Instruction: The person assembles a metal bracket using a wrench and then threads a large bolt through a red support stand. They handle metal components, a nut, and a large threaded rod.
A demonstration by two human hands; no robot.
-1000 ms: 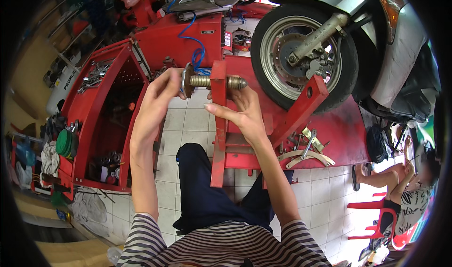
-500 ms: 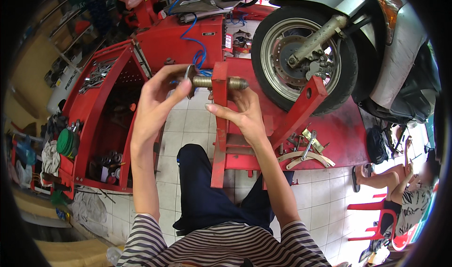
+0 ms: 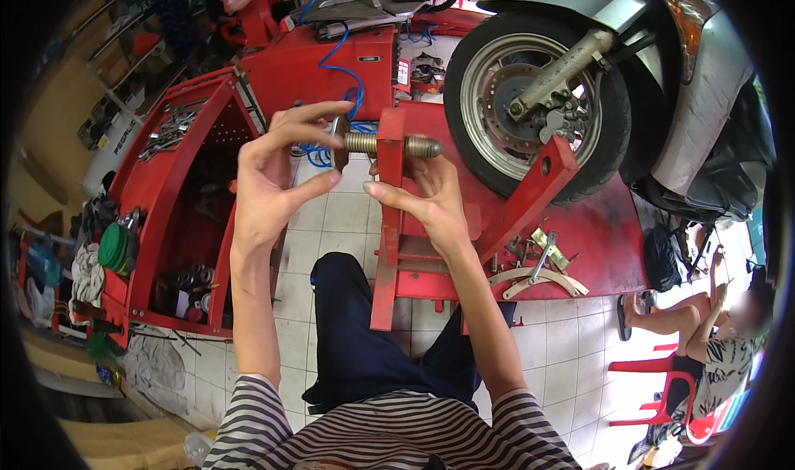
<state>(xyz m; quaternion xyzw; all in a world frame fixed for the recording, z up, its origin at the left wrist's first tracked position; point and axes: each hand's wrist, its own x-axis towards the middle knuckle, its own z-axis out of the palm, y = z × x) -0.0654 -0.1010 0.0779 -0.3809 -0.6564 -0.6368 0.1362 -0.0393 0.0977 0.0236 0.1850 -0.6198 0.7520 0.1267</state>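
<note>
A thick threaded screw (image 3: 360,143) with a round disc head (image 3: 340,144) passes sideways through the top of a red metal upright (image 3: 389,159). At the screw's left end, my left hand (image 3: 269,168) curls round the disc head, fingers at its upper rim and face, thumb at the lower rim. My right hand (image 3: 435,201) grips the red upright just below the screw. Its thumb lies across the near side, while the other fingers are partly hidden behind the upright and the screw's rounded right tip (image 3: 424,147).
A slanted red arm (image 3: 530,209) stands right of the upright, before a motorbike's front wheel (image 3: 534,110) on a red platform (image 3: 609,250). Curved metal parts (image 3: 542,281) and bolts lie on it. Left is a red tool cart (image 3: 149,250); a person (image 3: 704,329) sits at right.
My left hand's fingers have shifted round the disc head and spread wider, so its edge shows more. The screw and upright sit slightly farther right in view; my right hand keeps its place.
</note>
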